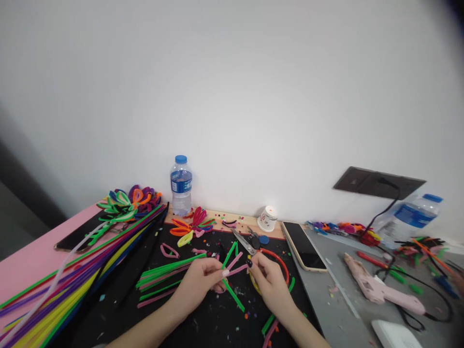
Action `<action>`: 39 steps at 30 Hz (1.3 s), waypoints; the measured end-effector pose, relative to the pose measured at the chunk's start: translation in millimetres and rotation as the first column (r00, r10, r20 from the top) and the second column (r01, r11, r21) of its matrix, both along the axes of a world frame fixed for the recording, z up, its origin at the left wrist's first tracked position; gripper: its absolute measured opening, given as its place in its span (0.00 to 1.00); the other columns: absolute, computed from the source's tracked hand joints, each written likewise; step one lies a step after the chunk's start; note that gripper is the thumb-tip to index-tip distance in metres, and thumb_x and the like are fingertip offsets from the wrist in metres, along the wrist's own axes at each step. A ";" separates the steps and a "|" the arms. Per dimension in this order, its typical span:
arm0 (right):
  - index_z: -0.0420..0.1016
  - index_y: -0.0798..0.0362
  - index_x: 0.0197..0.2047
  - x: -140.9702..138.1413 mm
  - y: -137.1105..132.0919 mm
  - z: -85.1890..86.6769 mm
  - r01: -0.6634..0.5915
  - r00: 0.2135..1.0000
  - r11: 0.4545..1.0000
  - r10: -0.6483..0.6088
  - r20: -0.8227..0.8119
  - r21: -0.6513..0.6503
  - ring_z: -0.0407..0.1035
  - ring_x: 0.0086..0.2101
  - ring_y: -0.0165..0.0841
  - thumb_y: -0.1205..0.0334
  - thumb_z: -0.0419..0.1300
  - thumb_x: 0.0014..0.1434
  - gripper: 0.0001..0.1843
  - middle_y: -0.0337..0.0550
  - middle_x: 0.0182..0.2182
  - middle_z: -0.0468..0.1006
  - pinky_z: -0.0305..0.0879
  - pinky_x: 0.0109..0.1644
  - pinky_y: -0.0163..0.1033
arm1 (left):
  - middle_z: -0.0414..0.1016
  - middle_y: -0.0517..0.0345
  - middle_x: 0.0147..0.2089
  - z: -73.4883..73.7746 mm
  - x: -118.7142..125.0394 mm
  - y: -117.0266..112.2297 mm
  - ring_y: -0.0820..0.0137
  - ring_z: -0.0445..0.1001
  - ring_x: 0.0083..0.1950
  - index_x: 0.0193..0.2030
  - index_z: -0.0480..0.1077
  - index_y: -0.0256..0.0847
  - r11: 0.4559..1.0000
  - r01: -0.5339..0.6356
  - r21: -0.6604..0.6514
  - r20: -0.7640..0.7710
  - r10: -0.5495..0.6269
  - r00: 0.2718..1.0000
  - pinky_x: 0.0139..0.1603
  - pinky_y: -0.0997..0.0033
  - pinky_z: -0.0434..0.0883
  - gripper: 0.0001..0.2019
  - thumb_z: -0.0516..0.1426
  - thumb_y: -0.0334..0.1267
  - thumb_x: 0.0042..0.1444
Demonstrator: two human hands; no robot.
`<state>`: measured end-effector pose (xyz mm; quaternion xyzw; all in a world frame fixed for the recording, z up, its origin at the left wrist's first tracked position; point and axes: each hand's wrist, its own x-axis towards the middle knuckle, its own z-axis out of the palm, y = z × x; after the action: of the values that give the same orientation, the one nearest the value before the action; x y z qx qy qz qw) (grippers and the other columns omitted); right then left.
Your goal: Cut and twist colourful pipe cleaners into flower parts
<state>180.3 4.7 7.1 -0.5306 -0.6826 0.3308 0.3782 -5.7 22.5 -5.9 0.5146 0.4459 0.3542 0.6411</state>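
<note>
My left hand (199, 282) is closed in a pinch around a bundle of pink and green pipe cleaners (232, 265) over the black mat (203, 324). My right hand (270, 282) pinches the pink end of the same bundle from the right, fingers pressed together. One green stem (234, 296) hangs down from the bundle. Cut green and pink pieces (165, 275) lie just left of my left hand. Scissors (246, 240) lie just beyond my hands.
A long sheaf of coloured pipe cleaners (79, 275) lies at the left, finished flowers (126, 203) behind it. Against the wall stand a water bottle (181, 186) and a paper cup (267, 218). At the right lie a phone (302, 245), a pink glue gun (380, 287) and a second bottle (413, 215).
</note>
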 end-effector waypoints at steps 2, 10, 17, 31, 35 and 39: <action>0.56 0.52 0.23 0.7 0.4 1.2 -0.012 1.000 1.000 0.012 -0.012 -0.013 0.52 0.21 0.27 0.61 0.48 0.59 0.13 0.34 0.19 0.57 0.48 0.24 0.32 | 0.68 0.62 0.18 -0.3 -0.9 -0.4 0.72 0.69 0.23 0.22 0.66 0.36 0.997 0.042 0.063 -0.042 -0.039 0.998 0.27 0.73 0.67 0.14 0.59 0.46 0.44; 0.57 0.53 0.22 7.7 3.9 0.6 -0.103 0.988 0.985 0.086 -0.127 -0.139 0.50 0.19 0.25 0.60 0.51 0.57 0.14 0.31 0.17 0.56 0.46 0.21 0.30 | 0.68 0.62 0.19 6.8 -5.7 -1.1 0.72 0.68 0.23 0.21 0.63 0.38 0.968 0.102 0.228 -0.176 -0.062 0.982 0.26 0.76 0.62 0.11 0.54 0.39 0.50; 0.59 0.52 0.23 21.1 11.5 7.9 -0.026 0.999 0.997 0.028 0.033 -0.069 0.55 0.20 0.27 0.61 0.49 0.58 0.12 0.33 0.18 0.58 0.51 0.24 0.32 | 0.63 0.65 0.19 6.1 -6.3 -0.4 0.72 0.67 0.23 0.21 0.60 0.39 0.966 0.077 0.245 -0.168 -0.036 0.985 0.26 0.76 0.60 0.10 0.53 0.39 0.50; 0.49 0.56 0.60 83.6 33.4 -2.2 0.627 0.406 0.754 -0.531 0.744 0.196 0.46 0.57 0.53 0.55 0.45 0.58 0.29 0.54 0.54 0.64 0.43 0.52 0.65 | 0.63 0.66 0.19 2.5 -2.9 -3.4 0.73 0.67 0.23 0.21 0.58 0.39 0.973 0.039 0.228 -0.102 -0.016 0.995 0.26 0.76 0.62 0.11 0.53 0.40 0.51; 0.48 0.53 0.60 95.3 37.3 1.0 0.690 0.369 0.698 -0.567 0.737 0.191 0.50 0.55 0.53 0.53 0.45 0.57 0.29 0.54 0.55 0.62 0.45 0.50 0.67 | 0.63 0.66 0.18 3.3 -2.1 -4.1 0.72 0.68 0.23 0.22 0.59 0.39 0.972 0.037 0.230 -0.088 -0.017 0.996 0.26 0.76 0.61 0.11 0.53 0.39 0.51; 0.50 0.55 0.59 103.9 46.1 2.0 0.737 0.369 0.662 -0.560 0.742 0.133 0.56 0.51 0.53 0.52 0.48 0.55 0.30 0.55 0.53 0.64 0.50 0.48 0.62 | 0.64 0.65 0.19 6.6 -1.5 -5.5 0.72 0.68 0.23 0.22 0.59 0.38 0.973 0.041 0.225 -0.076 -0.024 0.997 0.26 0.76 0.62 0.11 0.53 0.39 0.51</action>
<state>284.2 50.8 9.1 -0.8791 -0.4636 -0.0138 0.1095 -7.2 17.1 0.6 0.6042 0.4171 0.3731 0.5673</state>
